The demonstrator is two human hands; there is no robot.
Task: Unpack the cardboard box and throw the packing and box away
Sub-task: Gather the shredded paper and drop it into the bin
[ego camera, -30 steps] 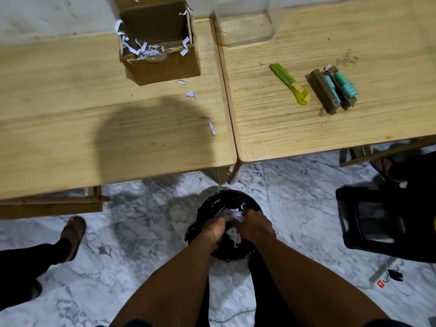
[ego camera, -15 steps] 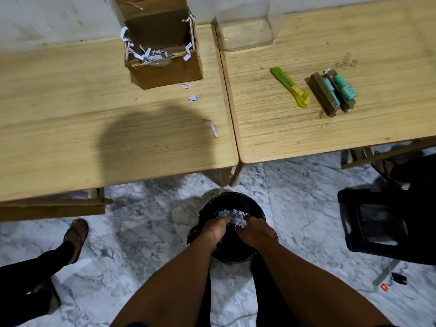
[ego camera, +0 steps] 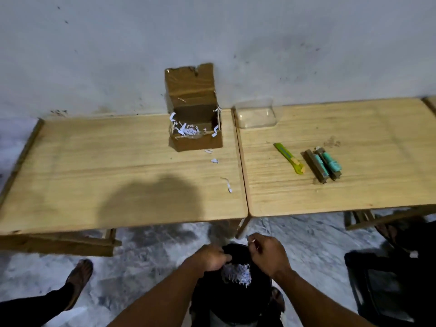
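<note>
The open cardboard box (ego camera: 198, 143) stands at the back of the left wooden table (ego camera: 94, 173), its lid up, with white shredded paper (ego camera: 188, 131) inside. A few loose shreds (ego camera: 228, 185) lie on the table in front of it. On the floor below me a black bin (ego camera: 236, 300) holds a wad of shredded paper (ego camera: 237, 276). My left hand (ego camera: 210, 257) hovers over the bin's left rim with its fingers curled and nothing in them. My right hand (ego camera: 266, 253) is over the right rim, and a thin shred sits between its pinched fingertips.
The right table (ego camera: 354, 192) carries a green utility knife (ego camera: 289, 158), two brown and teal packets (ego camera: 323, 165) and a clear plastic lid (ego camera: 256, 115). A black seat (ego camera: 382, 286) stands at the right. Another person's sandalled foot (ego camera: 79, 277) is at the left.
Both hands have let go of the paper wad and lifted out of the bin, moving apart. The view has tilted up toward the wall.
</note>
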